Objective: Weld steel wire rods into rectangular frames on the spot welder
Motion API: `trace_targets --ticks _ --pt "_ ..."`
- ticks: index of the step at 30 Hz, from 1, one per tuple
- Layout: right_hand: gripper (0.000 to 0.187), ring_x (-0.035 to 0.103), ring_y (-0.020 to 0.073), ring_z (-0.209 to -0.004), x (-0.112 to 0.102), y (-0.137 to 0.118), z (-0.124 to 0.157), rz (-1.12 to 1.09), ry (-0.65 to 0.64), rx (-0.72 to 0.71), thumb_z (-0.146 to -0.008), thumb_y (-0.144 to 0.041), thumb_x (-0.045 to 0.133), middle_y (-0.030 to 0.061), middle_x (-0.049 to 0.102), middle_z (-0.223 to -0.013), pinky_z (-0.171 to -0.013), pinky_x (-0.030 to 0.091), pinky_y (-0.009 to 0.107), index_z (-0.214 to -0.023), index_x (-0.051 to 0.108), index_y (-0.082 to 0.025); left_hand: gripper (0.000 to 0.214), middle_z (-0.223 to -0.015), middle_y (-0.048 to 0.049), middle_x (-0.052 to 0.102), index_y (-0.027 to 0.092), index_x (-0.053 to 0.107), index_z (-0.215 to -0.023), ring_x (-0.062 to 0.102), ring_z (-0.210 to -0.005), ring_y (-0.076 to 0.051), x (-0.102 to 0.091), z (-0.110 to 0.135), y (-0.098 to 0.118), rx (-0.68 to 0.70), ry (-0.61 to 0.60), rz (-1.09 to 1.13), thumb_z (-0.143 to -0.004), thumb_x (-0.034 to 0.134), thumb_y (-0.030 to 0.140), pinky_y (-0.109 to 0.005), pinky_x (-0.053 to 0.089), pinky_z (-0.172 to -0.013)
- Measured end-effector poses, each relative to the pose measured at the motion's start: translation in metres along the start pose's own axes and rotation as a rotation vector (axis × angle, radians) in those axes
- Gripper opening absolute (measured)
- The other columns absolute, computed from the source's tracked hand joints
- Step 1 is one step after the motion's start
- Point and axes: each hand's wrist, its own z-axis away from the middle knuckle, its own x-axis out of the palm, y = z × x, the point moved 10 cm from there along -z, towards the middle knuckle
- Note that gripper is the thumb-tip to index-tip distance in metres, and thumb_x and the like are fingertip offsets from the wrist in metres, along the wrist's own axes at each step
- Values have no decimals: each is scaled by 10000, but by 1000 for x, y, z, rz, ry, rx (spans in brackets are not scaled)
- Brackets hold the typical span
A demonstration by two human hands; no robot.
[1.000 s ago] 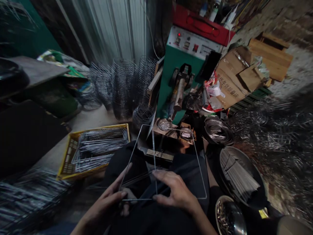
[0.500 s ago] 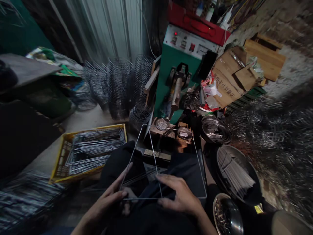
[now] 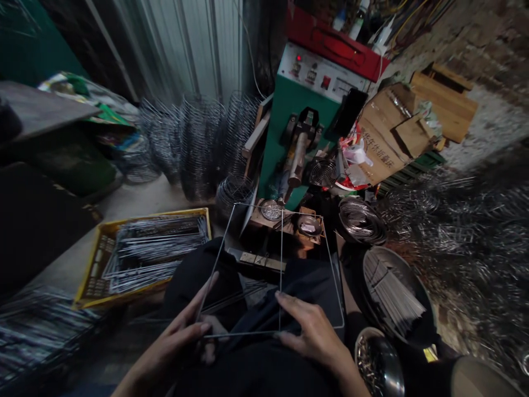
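Moved: cross rod (image 3: 281, 264) shifted toward 3 o'clock on wire frame (image 3: 243, 333).
Left hand (image 3: 182, 339): grip pinches frame's 7 o'clock corner (steadying it).
Right hand (image 3: 318, 342): grip pins rod down.

left hand (image 3: 182, 339) + right hand (image 3: 316, 339): hold wire frame (image 3: 225, 251) over lap | straight rod (image 3: 281, 264) across frame | green machine (image 3: 303, 127) behind

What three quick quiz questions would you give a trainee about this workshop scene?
1. True or false: the left hand and the right hand both touch the wire frame.
2. The yellow crate holds: A wire frames, B bottles, C cloth?
3. What colour is the body of the machine beyond the frame?
Key: 1 true; 2 A; 3 green.
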Motion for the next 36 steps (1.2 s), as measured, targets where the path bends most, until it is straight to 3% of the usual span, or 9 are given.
trace_targets --ticks 8,13,23,36 --pt "751 539 228 -1316 1 -2 1 56 -19 6 -798 -363 778 60 532 -1454 -1077 472 327 -1474 470 -256 983 -744 -44 706 312 -28 -1583 613 -525 -173 9 1 2 -13 62 21 -866 643 342 -243 465 -523" --pt "767 559 238 -1295 0 2 1 87 -6 38 -768 -341 804 63 546 -1439 -1072 478 333 -1461 491 -241 996 -736 -34 698 328 -60 -1575 628 -531 -181 13 -1 2 -15 38 19 -864 638 337 -237 453 -519" --pt "754 556 225 -1299 -5 1 -6 41 0 9 -756 -233 797 66 533 -1449 -1083 464 312 -1451 505 -224 1012 -804 -65 723 322 -88 -1572 662 -571 -204 7 -6 1 -6 0 36 -869 640 331 -246 461 -524" --pt "739 575 242 -1277 -12 6 -14 -10 23 15 -750 -231 809 75 561 -1420 -1081 471 340 -1433 528 -243 1005 -791 -57 734 333 -100 -1570 674 -553 -208 2 -19 1 32 -49 27 -882 633 317 -258 496 -528"
